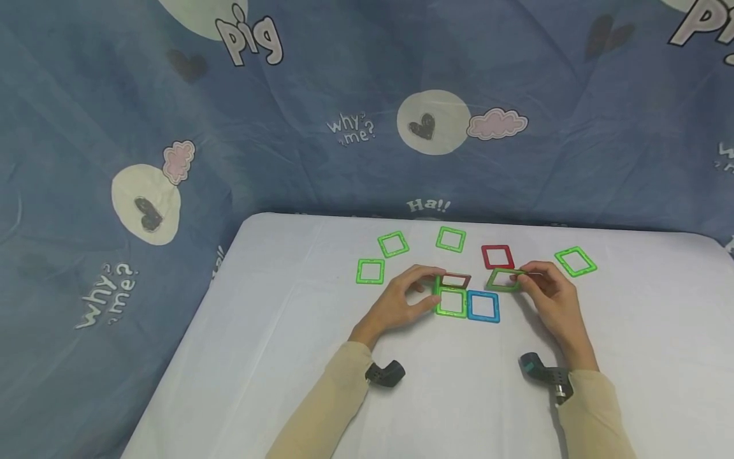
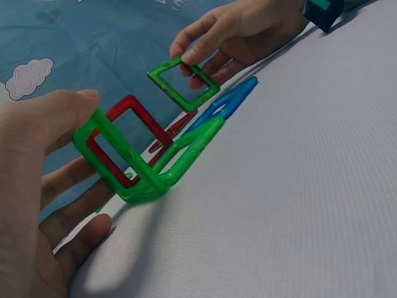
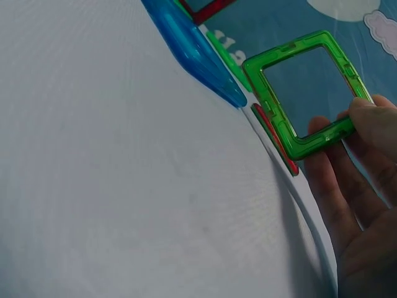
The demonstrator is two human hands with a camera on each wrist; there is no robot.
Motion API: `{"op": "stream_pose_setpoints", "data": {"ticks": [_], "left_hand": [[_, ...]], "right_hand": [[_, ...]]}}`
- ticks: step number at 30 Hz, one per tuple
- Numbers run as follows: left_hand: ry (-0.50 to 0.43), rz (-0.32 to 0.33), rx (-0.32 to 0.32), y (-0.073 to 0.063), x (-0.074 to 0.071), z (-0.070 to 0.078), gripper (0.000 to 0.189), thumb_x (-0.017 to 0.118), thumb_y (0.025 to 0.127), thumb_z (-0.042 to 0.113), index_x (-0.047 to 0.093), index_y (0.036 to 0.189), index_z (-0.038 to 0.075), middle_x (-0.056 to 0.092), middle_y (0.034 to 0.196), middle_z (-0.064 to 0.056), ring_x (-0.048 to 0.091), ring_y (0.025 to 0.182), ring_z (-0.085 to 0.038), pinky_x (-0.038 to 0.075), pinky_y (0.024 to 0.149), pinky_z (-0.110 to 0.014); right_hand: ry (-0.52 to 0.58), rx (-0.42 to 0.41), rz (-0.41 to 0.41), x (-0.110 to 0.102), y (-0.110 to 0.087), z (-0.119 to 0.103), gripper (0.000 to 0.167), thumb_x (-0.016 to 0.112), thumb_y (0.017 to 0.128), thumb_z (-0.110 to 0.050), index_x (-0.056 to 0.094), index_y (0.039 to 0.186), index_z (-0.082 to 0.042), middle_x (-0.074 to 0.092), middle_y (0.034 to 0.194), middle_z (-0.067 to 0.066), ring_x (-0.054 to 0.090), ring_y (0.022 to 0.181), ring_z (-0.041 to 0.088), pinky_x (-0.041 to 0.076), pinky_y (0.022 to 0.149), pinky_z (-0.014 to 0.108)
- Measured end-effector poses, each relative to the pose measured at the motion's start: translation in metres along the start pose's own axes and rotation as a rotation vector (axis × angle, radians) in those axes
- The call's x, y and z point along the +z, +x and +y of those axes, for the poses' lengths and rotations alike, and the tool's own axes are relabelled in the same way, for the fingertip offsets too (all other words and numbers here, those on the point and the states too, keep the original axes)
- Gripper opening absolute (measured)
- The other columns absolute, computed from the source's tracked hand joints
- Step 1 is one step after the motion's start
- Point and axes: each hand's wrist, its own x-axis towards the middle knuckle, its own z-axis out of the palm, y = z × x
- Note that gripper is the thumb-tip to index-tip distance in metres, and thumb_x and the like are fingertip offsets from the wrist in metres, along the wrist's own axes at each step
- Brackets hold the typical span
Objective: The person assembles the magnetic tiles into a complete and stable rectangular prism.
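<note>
My left hand (image 1: pixel 405 296) holds a green square magnetic tile (image 2: pixel 118 152) that stands upright on its edge, touching it at its outer side. A red square tile (image 2: pixel 133 104) stands upright against it at the back. At their foot a green tile (image 1: pixel 452 316) lies flat, with a blue tile (image 1: pixel 483 320) flat beside it on the right. My right hand (image 1: pixel 550 296) pinches another green square tile (image 3: pixel 290 148) by one corner between thumb and fingers. That tile is raised and tilted above the table, apart from the others.
A loose red tile (image 1: pixel 497 247) lies just behind the right hand's tile. Green tiles lie farther out: one (image 1: pixel 576 249) at the right, one (image 1: pixel 450 229) at the back, two more at the left. The white table (image 1: pixel 275 287) ends at a blue printed cloth (image 1: pixel 321 172).
</note>
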Motion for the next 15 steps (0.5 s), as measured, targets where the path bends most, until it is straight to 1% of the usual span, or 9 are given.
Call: {"op": "stream_pose_setpoints", "data": {"ticks": [4, 9, 15], "left_hand": [[-0.008, 0.000, 0.001, 0.0004, -0.0002, 0.0004, 0.047, 0.065, 0.089, 0.029, 0.049, 0.132, 0.036, 0.054, 0.127, 0.015, 0.052, 0.115, -0.005, 0.047, 0.094, -0.024], [-0.008, -0.001, 0.002, 0.0004, -0.0005, 0.0010, 0.047, 0.065, 0.089, 0.029, 0.049, 0.132, 0.037, 0.054, 0.128, 0.015, 0.052, 0.115, -0.004, 0.047, 0.094, -0.024], [-0.008, 0.001, 0.002, 0.0004, -0.0004, 0.0003, 0.048, 0.065, 0.089, 0.029, 0.048, 0.133, 0.037, 0.054, 0.128, 0.014, 0.051, 0.116, -0.003, 0.047, 0.094, -0.024]], "right_hand": [[0.015, -0.007, -0.015, 0.0013, -0.0003, -0.0019, 0.027, 0.061, 0.091, -0.011, 0.056, 0.117, -0.003, 0.062, 0.103, -0.009, 0.060, 0.099, -0.004, 0.045, 0.085, 0.005], [0.003, -0.011, -0.031, 0.0030, -0.0004, -0.0030, 0.027, 0.062, 0.091, -0.011, 0.056, 0.116, -0.004, 0.059, 0.104, -0.015, 0.058, 0.101, -0.006, 0.044, 0.086, 0.004], [0.007, -0.016, -0.034, 0.0045, 0.0008, 0.0012, 0.027, 0.062, 0.090, -0.009, 0.056, 0.115, -0.003, 0.060, 0.104, -0.013, 0.058, 0.101, -0.006, 0.043, 0.088, 0.004]]}}
